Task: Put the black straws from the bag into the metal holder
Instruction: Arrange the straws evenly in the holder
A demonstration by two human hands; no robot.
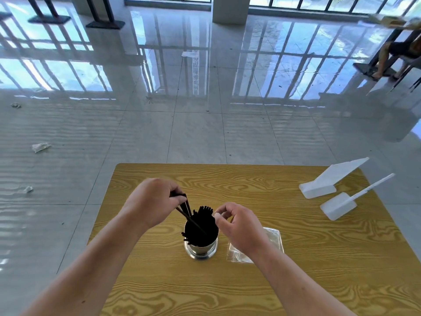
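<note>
A round metal holder [201,249] stands upright on the wooden table [296,258], packed with several black straws [200,226]. My left hand [152,201] hovers just left of and above the holder, gripping a few black straws that slant down into its mouth. On the holder's right, my right hand [237,224] has its fingers curled at the rim, by the straw tips; I cannot tell whether it pinches one. A clear plastic bag [273,238] lies flat on the table right of the holder, partly hidden under my right wrist.
Two white plastic sign stands [328,181] [339,205] sit at the table's far right corner. Beyond the table lies a glossy tiled floor with paper scraps [40,147]. A seated person [396,55] is at the far right.
</note>
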